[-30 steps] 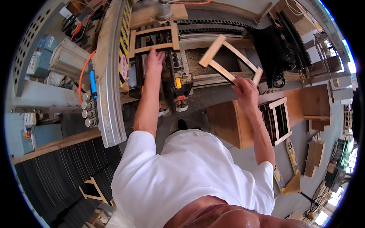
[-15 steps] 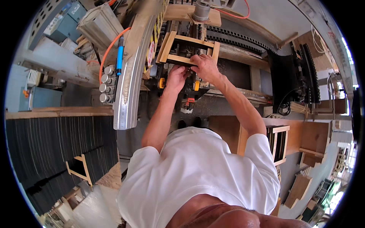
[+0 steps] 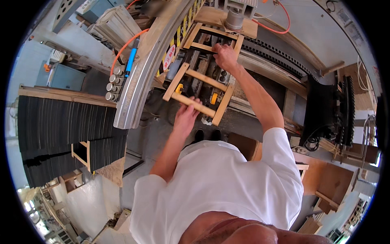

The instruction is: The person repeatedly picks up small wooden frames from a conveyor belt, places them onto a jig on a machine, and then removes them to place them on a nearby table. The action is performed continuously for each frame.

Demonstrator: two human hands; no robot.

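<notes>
A pale wooden frame with two side pieces and two crossbars [image 3: 175,84] lies over the near end of the machine, closest to me. My left hand [image 3: 186,118] is closed round its near crossbar, thumb on top and fingertips over the bar. Beyond it sits a second wooden frame [image 3: 192,36] with dark inner edges, under the machine's cylinder head. My right hand [image 3: 225,57] is at that far frame's near crossbar, fingers bent down over its right part. Whether its fingertips pinch the bar is hidden.
Left of the frames runs a long metal beam [image 3: 136,91] with striped warning tape. A blue pen-like tool [image 3: 131,61] and an orange hose [image 3: 126,45] are beside it. A large stack of black-edged panels [image 3: 61,126] stands at left. Black cable chain [image 3: 349,110] hangs at right.
Both hands were together at one near crossbar. My left hand has come toward me with a frame, now apart from the far one. My right hand stays at the far frame. The view has shifted.
</notes>
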